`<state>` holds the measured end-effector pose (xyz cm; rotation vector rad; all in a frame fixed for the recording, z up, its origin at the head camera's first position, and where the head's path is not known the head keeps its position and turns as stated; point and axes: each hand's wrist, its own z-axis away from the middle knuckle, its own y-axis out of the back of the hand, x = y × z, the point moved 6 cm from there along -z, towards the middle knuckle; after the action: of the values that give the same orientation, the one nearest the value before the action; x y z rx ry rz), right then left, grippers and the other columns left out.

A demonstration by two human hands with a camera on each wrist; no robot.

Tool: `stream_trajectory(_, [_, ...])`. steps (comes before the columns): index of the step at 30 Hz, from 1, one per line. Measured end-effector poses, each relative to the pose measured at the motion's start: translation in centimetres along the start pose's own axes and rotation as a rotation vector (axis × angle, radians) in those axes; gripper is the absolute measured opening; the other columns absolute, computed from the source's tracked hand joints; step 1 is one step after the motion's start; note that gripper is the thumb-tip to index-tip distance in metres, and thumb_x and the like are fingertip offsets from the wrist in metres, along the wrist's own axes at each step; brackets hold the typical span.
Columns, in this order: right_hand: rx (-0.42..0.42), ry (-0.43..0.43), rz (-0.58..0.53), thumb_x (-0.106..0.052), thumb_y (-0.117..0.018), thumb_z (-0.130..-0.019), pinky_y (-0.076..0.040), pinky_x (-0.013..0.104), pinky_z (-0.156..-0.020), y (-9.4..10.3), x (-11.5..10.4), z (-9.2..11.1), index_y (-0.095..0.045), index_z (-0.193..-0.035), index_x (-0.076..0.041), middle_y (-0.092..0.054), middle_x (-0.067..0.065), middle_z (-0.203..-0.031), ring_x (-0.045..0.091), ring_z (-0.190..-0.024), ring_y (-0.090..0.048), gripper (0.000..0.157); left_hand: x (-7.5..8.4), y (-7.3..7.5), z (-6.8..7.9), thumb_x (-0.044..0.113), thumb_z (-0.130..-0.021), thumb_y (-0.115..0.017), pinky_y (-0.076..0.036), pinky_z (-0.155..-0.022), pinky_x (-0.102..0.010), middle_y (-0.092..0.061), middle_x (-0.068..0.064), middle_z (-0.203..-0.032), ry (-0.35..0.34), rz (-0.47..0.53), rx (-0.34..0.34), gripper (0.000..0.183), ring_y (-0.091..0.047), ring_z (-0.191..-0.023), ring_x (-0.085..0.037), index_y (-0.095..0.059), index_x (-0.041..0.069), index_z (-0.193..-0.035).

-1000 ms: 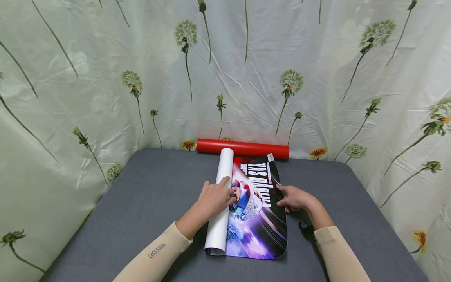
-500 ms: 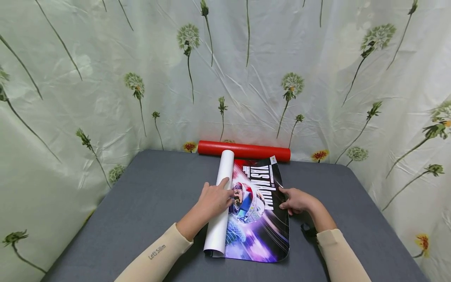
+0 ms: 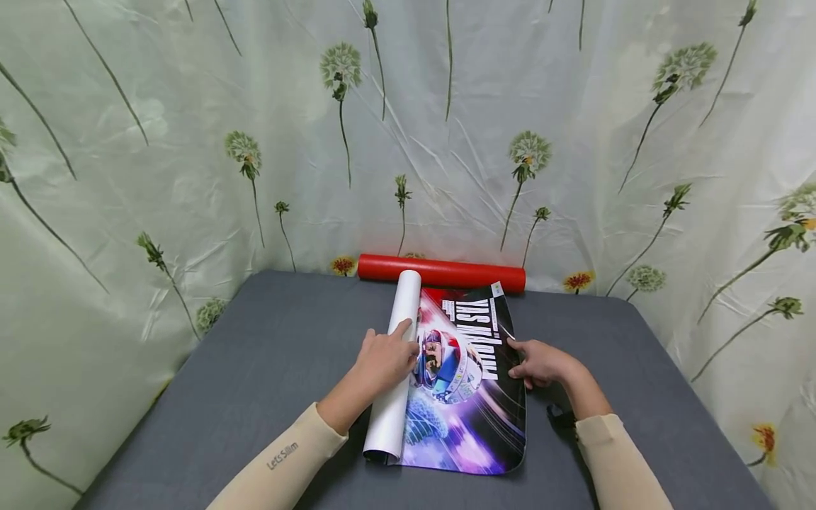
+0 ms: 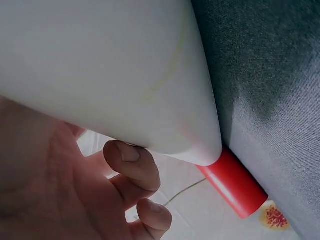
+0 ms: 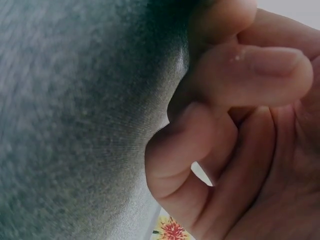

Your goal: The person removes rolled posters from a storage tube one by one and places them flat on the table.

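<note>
A poster (image 3: 462, 432) printed with a helmeted racing driver lies partly unrolled, lettering sideways, on the grey table. Its left part remains a white roll (image 3: 387, 418). My left hand (image 3: 382, 361) lies over the middle of this roll, one finger stretched along it; in the left wrist view, loosely bent fingers (image 4: 137, 172) show beside the white paper (image 4: 115, 65), one fingertip against it. Along the sheet's right edge, my right hand (image 3: 540, 363) pinches the border, thumb on top. The right wrist view shows that hand's bent fingers (image 5: 175, 155) close to the cloth, the poster itself hidden there.
A red tube (image 3: 446, 273) lies across the back edge of the table (image 3: 299, 326), just beyond the poster. A dandelion-print curtain (image 3: 459, 184) hangs behind. Near the right wrist, a black strap (image 3: 561, 416) touches the table.
The white roll and my left hand have shifted slightly left, so a little more of the printed side shows. My right hand stays at the right edge, moved slightly right.
</note>
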<state>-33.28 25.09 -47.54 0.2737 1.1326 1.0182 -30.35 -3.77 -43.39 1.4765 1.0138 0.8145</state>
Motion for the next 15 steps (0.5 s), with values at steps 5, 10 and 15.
stream_trajectory(5, [0.001, -0.009, 0.004, -0.012, -0.073, -0.099, -0.032, 0.026, -0.049, 0.44, -0.14, 0.11, -0.024, -0.167, 0.0, -0.058, 0.004, -0.056, 0.01, -0.042, -0.034, 0.084, -0.18, 0.22, -0.26, 0.043, -0.095, -0.078, -0.041, -0.071, -0.038, -0.06, -0.009, -0.146, 0.009, -0.01, 0.001, 0.025, -0.066, -0.069, -0.025, -0.078, 0.029, -0.116])
stream_trajectory(10, [-0.006, -0.014, 0.008, -0.012, -0.073, -0.1, -0.032, 0.025, -0.048, 0.38, -0.09, 0.1, -0.024, -0.167, 0.001, -0.058, 0.003, -0.056, 0.01, -0.042, -0.034, 0.084, -0.42, 0.23, -0.17, 0.034, -0.097, -0.075, -0.035, -0.068, -0.036, -0.059, -0.005, -0.155, 0.023, -0.003, -0.011, 0.016, -0.064, -0.066, -0.025, -0.082, 0.031, -0.111])
stream_trajectory(15, [-0.008, -0.021, 0.003, -0.012, -0.073, -0.099, -0.032, 0.025, -0.048, 0.18, 0.24, 0.02, -0.024, -0.167, 0.0, -0.059, 0.004, -0.056, 0.009, -0.042, -0.034, 0.084, -0.42, 0.17, 0.05, 0.037, -0.098, -0.074, -0.034, -0.07, -0.037, -0.057, -0.005, -0.157, 0.031, -0.012, -0.031, 0.018, -0.067, -0.069, -0.026, -0.082, 0.031, -0.113])
